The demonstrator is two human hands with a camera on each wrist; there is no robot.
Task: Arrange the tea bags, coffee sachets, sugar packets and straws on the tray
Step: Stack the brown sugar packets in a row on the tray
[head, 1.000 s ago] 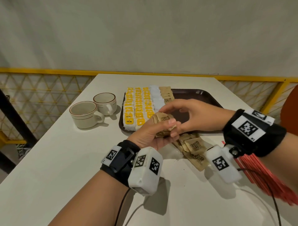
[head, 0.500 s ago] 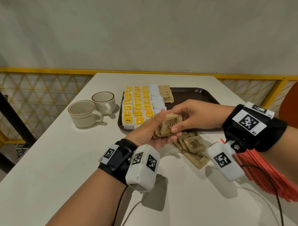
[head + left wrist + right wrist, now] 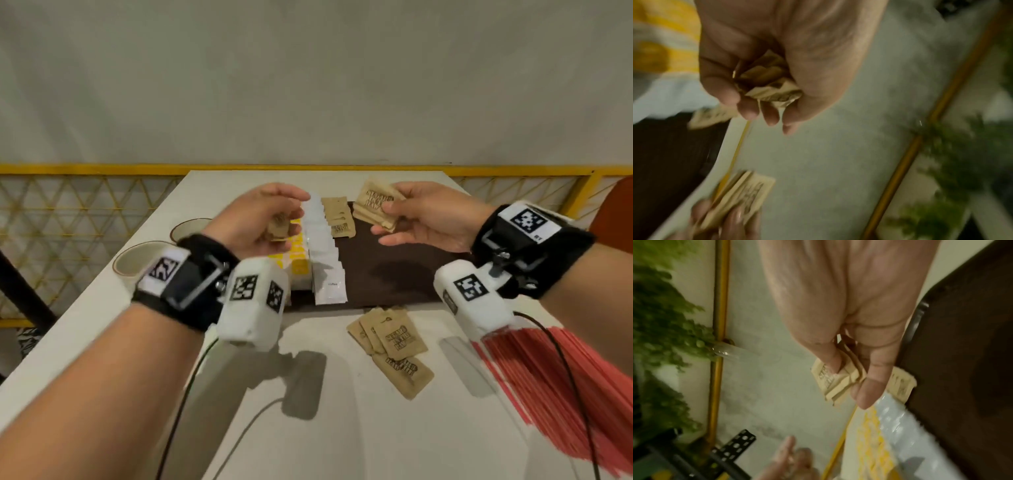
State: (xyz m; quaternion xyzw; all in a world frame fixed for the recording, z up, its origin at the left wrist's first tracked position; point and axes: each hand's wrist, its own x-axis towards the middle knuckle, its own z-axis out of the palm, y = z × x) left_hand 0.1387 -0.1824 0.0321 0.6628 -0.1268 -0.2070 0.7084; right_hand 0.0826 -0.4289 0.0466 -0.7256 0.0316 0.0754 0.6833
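Hands now split apart: half a second back both met on one bundle of brown sugar packets just short of the tray, now raised and separated over the dark brown tray [image 3: 394, 274]. Right hand [image 3: 424, 219] pinching a flat stack of brown sugar packets [image 3: 376, 205] between thumb and fingers, held above the tray's far middle. Left hand [image 3: 253, 219] curled round a smaller crumpled clutch of packets [image 3: 279, 228], hovering over the yellow tea bags [image 3: 298, 267]. On the tray: tea bag rows at left, white coffee sachets [image 3: 323, 253] next, short sugar row [image 3: 337, 216] started beside them; right half bare. Loose sugar packets [image 3: 394, 342] off the tray on the white table [image 3: 102, 325], red straws [image 3: 561, 383] at right, untouched. Likely next: extend the sugar row from the right-hand stack. Two cups [image 3: 137, 257] left of the tray, apart from it.
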